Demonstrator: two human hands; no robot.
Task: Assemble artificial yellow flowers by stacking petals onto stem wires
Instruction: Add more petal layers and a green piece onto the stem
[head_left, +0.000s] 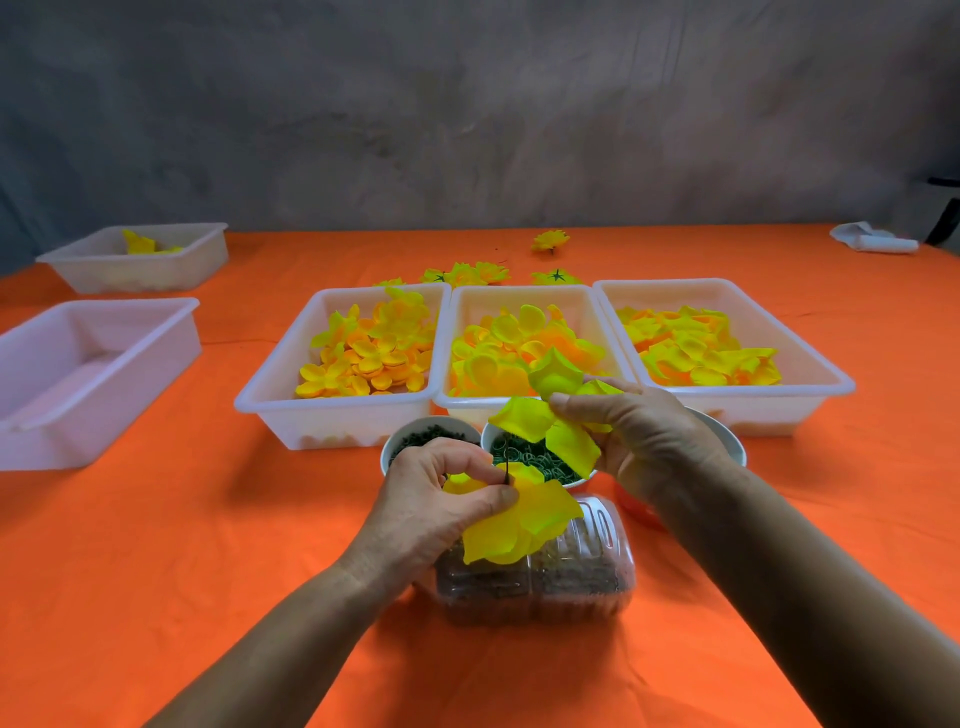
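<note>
On orange table (156, 545): three white trays (524, 400) of yellow petals behind hands | clear container (571, 587) under left hand (436, 499), pinching stem wire (506, 474) with stacked petals (524, 525) | right hand (644, 441) pinching loose petal piece (550, 415) above bowl (519, 457)

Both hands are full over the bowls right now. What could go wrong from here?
1. The right hand pinches a loose petal layer above the bowl of green rings; a slip could drop it in.
2. The left hand pinches the stem wire with petals on it; a loosened grip might let them slide off.
</note>
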